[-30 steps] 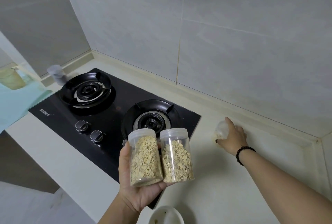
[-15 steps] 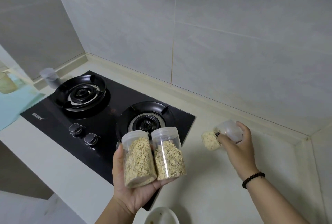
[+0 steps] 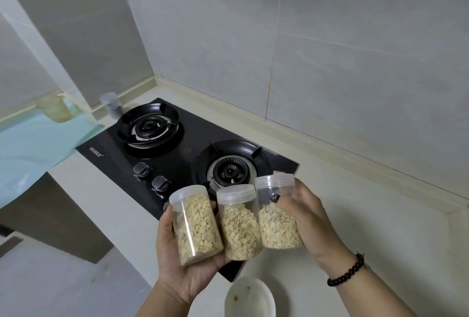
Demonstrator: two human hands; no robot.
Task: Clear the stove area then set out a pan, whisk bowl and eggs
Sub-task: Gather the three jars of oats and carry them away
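My left hand (image 3: 185,271) holds two clear plastic jars of oat flakes side by side, the left jar (image 3: 196,225) and the middle jar (image 3: 239,222). My right hand (image 3: 309,220) grips a third oat jar (image 3: 276,212) and presses it against the middle one. All three jars are upright in the air, in front of the black two-burner gas stove (image 3: 182,149). Both burners are bare. No pan or eggs are in view.
A white bowl (image 3: 250,299) with small food specks sits on the pale counter at the bottom edge. A small clear cup (image 3: 111,104) stands in the corner left of the stove. A yellowish cup (image 3: 54,108) rests on a light blue surface (image 3: 33,144) at the far left.
My right hand picked the third jar off the counter by the wall and brought it left beside the two jars in my left hand.
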